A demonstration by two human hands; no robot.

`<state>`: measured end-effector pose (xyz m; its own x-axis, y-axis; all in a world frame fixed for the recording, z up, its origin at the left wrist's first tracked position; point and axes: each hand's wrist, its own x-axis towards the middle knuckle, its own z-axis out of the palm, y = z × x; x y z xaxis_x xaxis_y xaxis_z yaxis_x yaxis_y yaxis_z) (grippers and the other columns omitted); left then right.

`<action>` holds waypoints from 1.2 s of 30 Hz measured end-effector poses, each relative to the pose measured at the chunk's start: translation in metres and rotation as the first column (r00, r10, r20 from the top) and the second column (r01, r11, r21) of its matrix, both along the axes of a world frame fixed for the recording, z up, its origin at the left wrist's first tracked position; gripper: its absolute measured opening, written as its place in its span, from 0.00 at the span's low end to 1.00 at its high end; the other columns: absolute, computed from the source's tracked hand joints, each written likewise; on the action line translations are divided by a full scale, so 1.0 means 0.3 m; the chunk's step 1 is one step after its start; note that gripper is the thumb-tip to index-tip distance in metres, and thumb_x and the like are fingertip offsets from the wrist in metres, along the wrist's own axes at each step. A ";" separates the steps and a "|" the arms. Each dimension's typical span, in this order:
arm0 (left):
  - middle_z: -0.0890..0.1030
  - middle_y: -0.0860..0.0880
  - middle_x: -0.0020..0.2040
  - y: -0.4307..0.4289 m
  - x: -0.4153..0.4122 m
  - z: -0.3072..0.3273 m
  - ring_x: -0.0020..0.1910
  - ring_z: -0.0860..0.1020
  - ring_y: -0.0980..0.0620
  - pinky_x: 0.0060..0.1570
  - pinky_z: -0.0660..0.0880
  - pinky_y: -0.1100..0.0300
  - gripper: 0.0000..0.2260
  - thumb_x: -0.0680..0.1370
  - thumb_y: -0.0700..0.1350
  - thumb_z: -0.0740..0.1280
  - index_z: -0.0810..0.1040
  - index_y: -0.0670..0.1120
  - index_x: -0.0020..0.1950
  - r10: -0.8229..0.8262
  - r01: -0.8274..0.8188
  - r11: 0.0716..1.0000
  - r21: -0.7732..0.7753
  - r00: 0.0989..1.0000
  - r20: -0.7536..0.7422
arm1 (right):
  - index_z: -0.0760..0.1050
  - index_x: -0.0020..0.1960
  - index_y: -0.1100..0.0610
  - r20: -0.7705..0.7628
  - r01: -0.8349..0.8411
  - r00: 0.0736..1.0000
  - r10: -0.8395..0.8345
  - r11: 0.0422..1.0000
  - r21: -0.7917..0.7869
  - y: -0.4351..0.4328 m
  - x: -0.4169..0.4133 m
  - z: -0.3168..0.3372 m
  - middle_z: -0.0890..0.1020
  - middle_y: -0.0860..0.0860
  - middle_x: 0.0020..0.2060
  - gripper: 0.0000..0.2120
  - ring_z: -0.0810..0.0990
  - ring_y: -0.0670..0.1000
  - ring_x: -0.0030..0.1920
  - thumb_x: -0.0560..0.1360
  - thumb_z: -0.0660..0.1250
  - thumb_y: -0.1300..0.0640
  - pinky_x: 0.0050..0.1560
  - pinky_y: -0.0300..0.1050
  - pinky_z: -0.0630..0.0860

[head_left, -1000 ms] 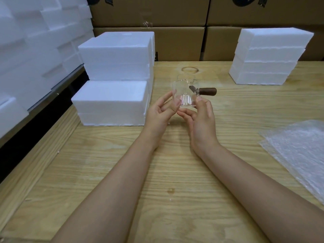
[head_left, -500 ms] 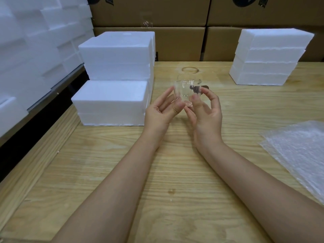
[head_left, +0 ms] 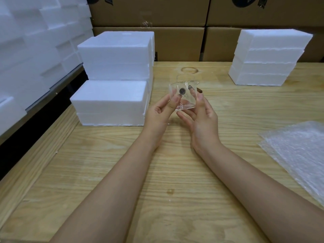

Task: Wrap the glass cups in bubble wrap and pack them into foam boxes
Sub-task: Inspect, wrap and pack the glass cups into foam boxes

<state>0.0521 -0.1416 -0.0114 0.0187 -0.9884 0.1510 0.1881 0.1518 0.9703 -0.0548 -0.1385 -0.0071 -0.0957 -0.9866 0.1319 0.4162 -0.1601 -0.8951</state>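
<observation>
Early stage. Your left hand (head_left: 158,114) and right hand (head_left: 204,120) pinch the bare glass cup (head_left: 185,100) by fingertips, aloft just right of the foam boxes (head_left: 114,95). Bubble wrap (head_left: 298,151) lies far right of them, untouched. Wrapping and boxing remain.

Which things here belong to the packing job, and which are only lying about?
For the job: glass cup, held by left hand and right hand; bubble wrap; foam boxes.
Lying about: cardboard cartons behind; probably foam blocks at far left.

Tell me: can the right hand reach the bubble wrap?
Probably, once freed: the right hand shares the glass cup with the left hand; only bare table separates it from the bubble wrap.
</observation>
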 end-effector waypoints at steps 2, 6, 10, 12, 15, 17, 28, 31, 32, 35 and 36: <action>0.84 0.57 0.53 0.000 0.000 -0.002 0.61 0.78 0.57 0.66 0.68 0.47 0.15 0.64 0.63 0.71 0.82 0.64 0.50 0.005 -0.005 1.000 0.002 1.000 -0.003 | 0.77 0.60 0.51 -0.042 0.029 0.999 -0.030 0.999 -0.026 -0.005 0.001 -0.004 0.83 0.42 0.43 0.14 0.81 0.52 0.53 0.81 0.58 0.48 0.51 0.45 0.80; 0.83 0.55 0.56 -0.003 -0.003 -0.003 0.61 0.78 0.54 0.66 0.71 0.50 0.20 0.70 0.57 0.74 0.79 0.55 0.61 0.031 -0.032 0.999 -0.033 0.999 -0.013 | 0.71 0.65 0.54 -0.091 0.084 0.992 -0.091 0.993 -0.080 -0.004 0.002 -0.011 0.78 0.51 0.54 0.21 0.81 0.45 0.52 0.76 0.62 0.43 0.51 0.42 0.78; 0.82 0.53 0.57 0.004 -0.006 -0.003 0.59 0.79 0.56 0.57 0.75 0.65 0.27 0.66 0.50 0.73 0.76 0.48 0.64 0.020 -0.023 0.996 -0.085 0.999 -0.033 | 0.67 0.60 0.48 -0.157 0.061 0.984 -0.078 0.992 -0.108 -0.005 0.007 -0.011 0.75 0.52 0.55 0.24 0.80 0.42 0.48 0.68 0.68 0.42 0.51 0.39 0.77; 0.82 0.54 0.56 0.006 -0.006 -0.004 0.58 0.80 0.57 0.50 0.75 0.69 0.25 0.65 0.47 0.73 0.76 0.50 0.62 0.012 -0.015 0.995 -0.094 0.999 -0.033 | 0.68 0.57 0.48 -0.155 0.040 0.986 -0.056 0.993 -0.109 -0.009 0.005 -0.012 0.75 0.50 0.51 0.21 0.79 0.44 0.49 0.68 0.67 0.43 0.55 0.42 0.76; 0.84 0.52 0.53 0.003 -0.005 -0.004 0.58 0.80 0.53 0.54 0.76 0.64 0.27 0.63 0.53 0.74 0.76 0.50 0.61 0.032 -0.035 0.994 -0.100 0.999 -0.040 | 0.70 0.59 0.52 -0.160 0.049 0.985 -0.068 0.992 -0.118 -0.012 0.000 -0.009 0.78 0.53 0.55 0.22 0.78 0.51 0.58 0.70 0.66 0.42 0.64 0.52 0.73; 0.85 0.50 0.50 0.006 -0.010 0.004 0.58 0.80 0.52 0.62 0.74 0.58 0.34 0.57 0.62 0.76 0.76 0.49 0.58 0.062 -0.067 0.995 -0.073 0.996 -0.066 | 0.73 0.59 0.55 -0.132 0.076 0.987 -0.092 0.990 -0.121 -0.011 -0.004 -0.004 0.80 0.51 0.54 0.22 0.79 0.52 0.59 0.74 0.64 0.40 0.65 0.55 0.72; 0.85 0.55 0.48 0.015 -0.010 0.016 0.52 0.81 0.59 0.54 0.76 0.67 0.12 0.71 0.55 0.63 0.86 0.55 0.43 -0.104 0.104 0.994 0.024 0.994 0.020 | 0.68 0.55 0.52 -0.177 0.088 0.978 -0.111 0.987 -0.134 -0.030 -0.005 -0.025 0.83 0.56 0.47 0.13 0.82 0.54 0.53 0.79 0.56 0.44 0.61 0.48 0.74; 0.85 0.56 0.47 0.013 -0.012 0.009 0.51 0.81 0.60 0.51 0.76 0.68 0.10 0.76 0.50 0.63 0.85 0.54 0.44 -0.089 0.089 0.996 0.014 0.996 -0.016 | 0.66 0.51 0.50 -0.232 0.115 0.961 -0.150 0.981 -0.157 -0.034 -0.008 -0.033 0.84 0.54 0.46 0.08 0.82 0.47 0.51 0.80 0.55 0.45 0.57 0.42 0.75; 0.84 0.56 0.49 0.010 -0.013 0.007 0.52 0.81 0.59 0.51 0.76 0.68 0.09 0.78 0.47 0.63 0.83 0.53 0.46 -0.075 0.076 0.997 0.016 0.997 -0.026 | 0.66 0.50 0.49 -0.242 0.120 0.957 -0.159 0.978 -0.169 -0.035 -0.010 -0.033 0.83 0.52 0.45 0.08 0.82 0.42 0.49 0.81 0.54 0.46 0.54 0.37 0.74; 0.82 0.48 0.57 0.007 -0.014 0.003 0.56 0.80 0.54 0.55 0.76 0.65 0.07 0.76 0.49 0.65 0.81 0.50 0.50 -0.033 0.033 0.999 0.010 0.999 -0.034 | 0.69 0.51 0.50 -0.239 0.137 0.954 -0.183 0.971 -0.197 -0.036 -0.017 -0.029 0.80 0.46 0.46 0.09 0.79 0.39 0.48 0.81 0.55 0.46 0.53 0.37 0.73; 0.83 0.48 0.56 0.009 -0.014 0.004 0.57 0.80 0.53 0.57 0.76 0.64 0.10 0.72 0.52 0.66 0.81 0.50 0.50 -0.018 0.018 1.000 -0.001 0.999 -0.033 | 0.71 0.52 0.51 -0.227 0.138 0.957 -0.181 0.971 -0.196 -0.032 -0.018 -0.024 0.79 0.45 0.47 0.13 0.78 0.41 0.49 0.79 0.56 0.42 0.53 0.40 0.73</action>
